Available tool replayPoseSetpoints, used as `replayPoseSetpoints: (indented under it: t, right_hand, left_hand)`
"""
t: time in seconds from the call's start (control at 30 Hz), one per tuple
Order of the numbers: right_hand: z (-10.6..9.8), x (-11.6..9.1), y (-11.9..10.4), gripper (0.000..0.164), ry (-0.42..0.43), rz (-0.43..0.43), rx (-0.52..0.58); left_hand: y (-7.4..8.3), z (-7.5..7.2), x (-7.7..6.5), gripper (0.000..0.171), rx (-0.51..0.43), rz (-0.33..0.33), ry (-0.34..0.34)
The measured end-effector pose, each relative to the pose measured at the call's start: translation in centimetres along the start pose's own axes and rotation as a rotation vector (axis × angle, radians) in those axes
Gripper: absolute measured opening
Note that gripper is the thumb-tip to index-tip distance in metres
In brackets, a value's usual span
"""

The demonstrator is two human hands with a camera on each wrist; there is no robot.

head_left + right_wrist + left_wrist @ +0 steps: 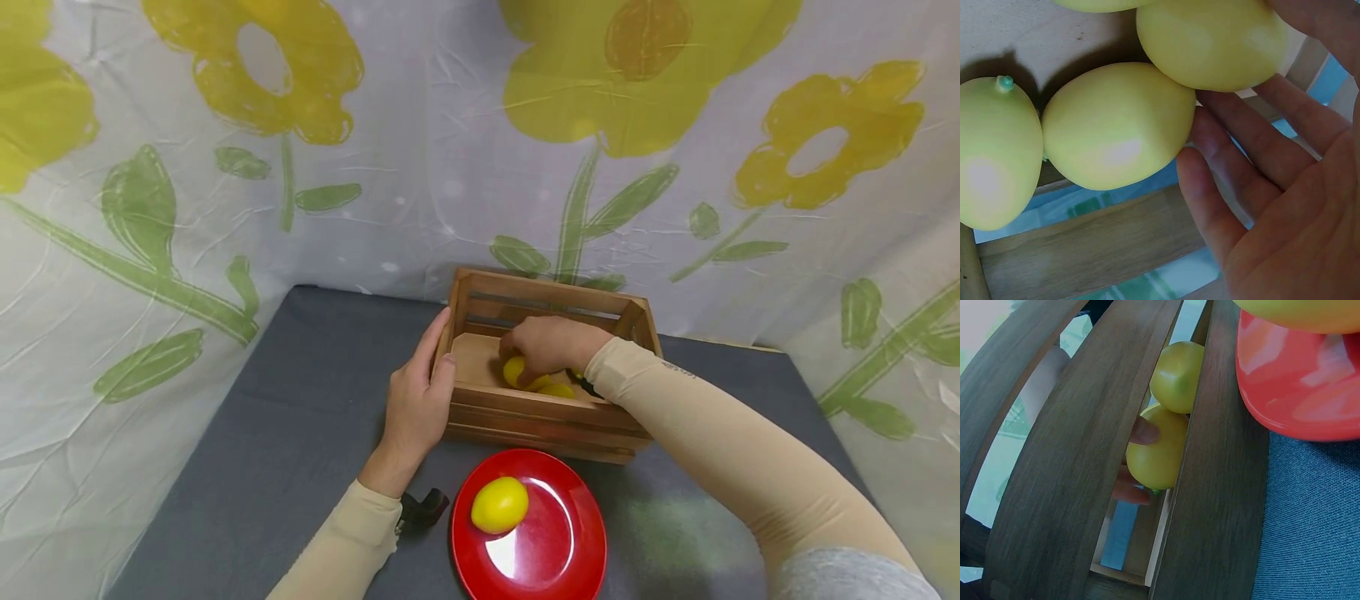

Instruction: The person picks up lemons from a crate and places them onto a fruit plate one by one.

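A slatted wooden crate (540,408) stands on the dark table. My left hand (420,400) holds its left end, the thumb at the front corner and the fingers along the side wall. Inside the crate, my right hand (551,343) grips a lemon (1210,44), with thumb and fingers on either side of it. The same lemon (1159,450) shows through the slats in the left wrist view. Beside it lie a second lemon (1119,125) and a third lemon (997,153) with a green tip. Another yellow edge shows at the top of the right wrist view.
In front of the crate sits a red plate (585,533) with one lemon (500,505) on it. The dark-covered table (300,400) reaches back to a hanging sheet (420,167) with yellow flowers. Black wrist gear (423,508) sticks out beside the plate.
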State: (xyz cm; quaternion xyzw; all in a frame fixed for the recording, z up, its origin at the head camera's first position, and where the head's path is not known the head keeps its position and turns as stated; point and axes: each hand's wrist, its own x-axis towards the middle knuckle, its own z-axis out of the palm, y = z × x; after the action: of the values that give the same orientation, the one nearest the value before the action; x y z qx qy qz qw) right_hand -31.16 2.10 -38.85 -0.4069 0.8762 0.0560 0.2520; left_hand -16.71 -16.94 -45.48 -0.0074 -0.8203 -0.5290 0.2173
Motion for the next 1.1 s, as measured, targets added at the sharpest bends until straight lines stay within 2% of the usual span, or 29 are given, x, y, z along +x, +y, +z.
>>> replayPoseSetpoints:
  t: [0.63,1.1]
  right_hand:
    - [0.48,0.34,-0.19,0.047,-0.017,-0.003,-0.064]
    - [0.35,0.11,-0.49,0.047,-0.013,0.000,-0.048]
  left_hand:
    - [-0.26,0.09,-0.02,0.061,-0.009,0.002,0.005]
    - [-0.20,0.11,-0.01,0.061,0.005,0.008,0.010]
